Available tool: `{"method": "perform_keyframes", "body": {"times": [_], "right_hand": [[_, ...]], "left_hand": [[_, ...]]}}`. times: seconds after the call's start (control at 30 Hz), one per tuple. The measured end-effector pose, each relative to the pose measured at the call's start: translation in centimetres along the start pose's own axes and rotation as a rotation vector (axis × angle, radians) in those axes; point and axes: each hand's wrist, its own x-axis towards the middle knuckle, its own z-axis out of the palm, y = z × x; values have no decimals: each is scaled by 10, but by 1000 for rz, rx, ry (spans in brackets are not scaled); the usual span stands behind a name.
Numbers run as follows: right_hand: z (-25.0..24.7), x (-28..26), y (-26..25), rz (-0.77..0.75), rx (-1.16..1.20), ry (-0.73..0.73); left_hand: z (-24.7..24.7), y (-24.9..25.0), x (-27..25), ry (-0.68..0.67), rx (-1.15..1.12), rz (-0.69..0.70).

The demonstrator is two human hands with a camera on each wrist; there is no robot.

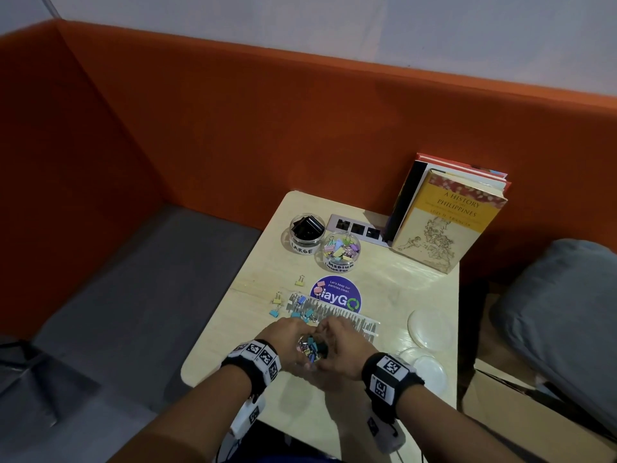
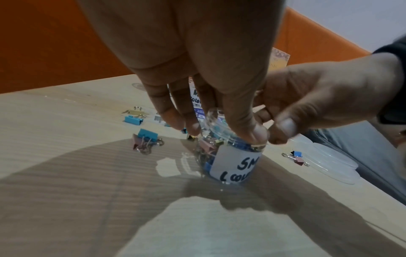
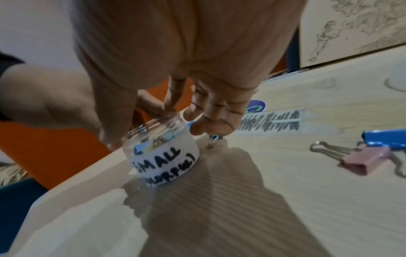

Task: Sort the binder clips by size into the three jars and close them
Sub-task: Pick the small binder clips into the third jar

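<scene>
The small jar [image 1: 312, 350] [image 2: 232, 163] [image 3: 162, 153], labelled SMALL, stands open near the table's front with coloured clips inside. My left hand [image 1: 293, 332] [image 2: 219, 128] grips its rim from above, thumb on the near side. My right hand [image 1: 337, 342] [image 3: 206, 125] is curled just right of the jar and pinches a small teal clip [image 3: 214, 139] low over the table. The large jar [image 1: 307, 233] holds black clips and the medium jar [image 1: 342, 250] holds coloured ones; both are open. Loose clips [image 1: 277, 305] [image 2: 147, 137] lie left of the hands, and two more [image 3: 373, 156] lie to the right.
Clear lids [image 1: 430, 329] [image 2: 329, 160] lie at the table's right edge. A book [image 1: 444, 222] leans on the orange backrest behind a socket strip [image 1: 357, 227]. A round sticker [image 1: 337, 295] marks the middle of the table. A grey cushion [image 1: 561, 312] lies to the right.
</scene>
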Motion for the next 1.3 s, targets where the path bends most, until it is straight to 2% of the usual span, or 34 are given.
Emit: {"method": "perform_keyframes", "body": {"times": [0.1,0.37,0.47,0.6,0.8,1.0,1.2,1.3], "right_hand": [[8,-5,0,10,17,-25],[11,-7,7,59,9,103],[3,-13,16,155,28,155],[5,-14,26,209,59,170],[9,-14,26,255,57,194],[9,-12,28,273,54,185],[11,-10,28,302,76,181],[9,-9,26,313,62,166]], "left_hand": [[1,-1,-1,15,-14,3],[7,-15,13,-6,-39,98],[-4,-31,20,80,-36,83],[-21,-63,28,213,47,1],[-19,-87,36,47,267,36],[-15,-85,46,62,295,71],[-23,-76,47,122,243,71],[-29,-67,49,106,202,120]]}}
